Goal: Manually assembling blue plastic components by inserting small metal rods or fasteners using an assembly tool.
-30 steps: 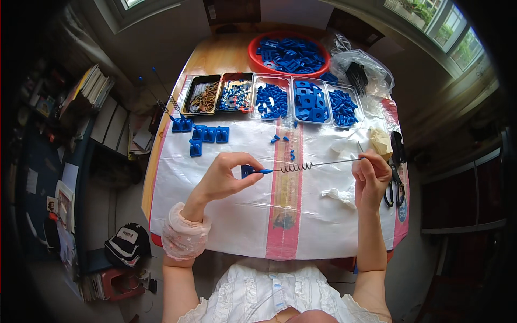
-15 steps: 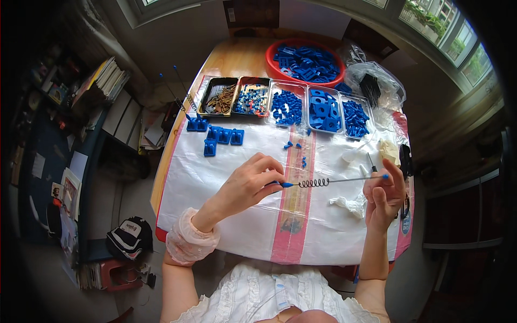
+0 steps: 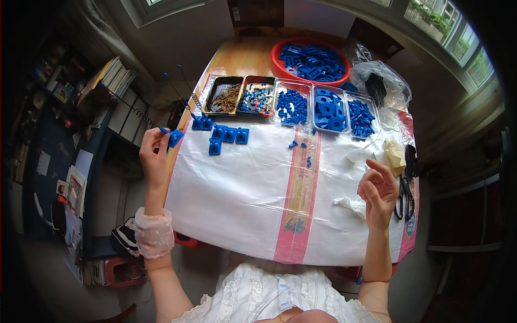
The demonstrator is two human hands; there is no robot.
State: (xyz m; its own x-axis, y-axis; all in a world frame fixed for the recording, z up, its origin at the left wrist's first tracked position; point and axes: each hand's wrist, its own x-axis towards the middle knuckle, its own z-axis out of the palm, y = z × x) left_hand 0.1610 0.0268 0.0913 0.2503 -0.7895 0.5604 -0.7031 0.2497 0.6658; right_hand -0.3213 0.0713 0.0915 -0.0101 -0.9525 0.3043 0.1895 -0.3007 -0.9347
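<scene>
Blue piece (image 3: pixel 175 138) pinched by left hand (image 3: pixel 154 153) beyond table edge (image 3: pixel 173 167); right hand (image 3: pixel 378 189) loosely curled, empty.

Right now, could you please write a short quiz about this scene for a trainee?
1. True or false: the left hand holds a small blue plastic piece beside the table's left edge.
2. What does the round red plastic basin hold? A) brown screws B) blue plastic parts C) scissors
3. Fill in: the right hand is raised, fingers curled, with ____ visible in its grip.

Key:
1. True
2. B
3. nothing
</scene>
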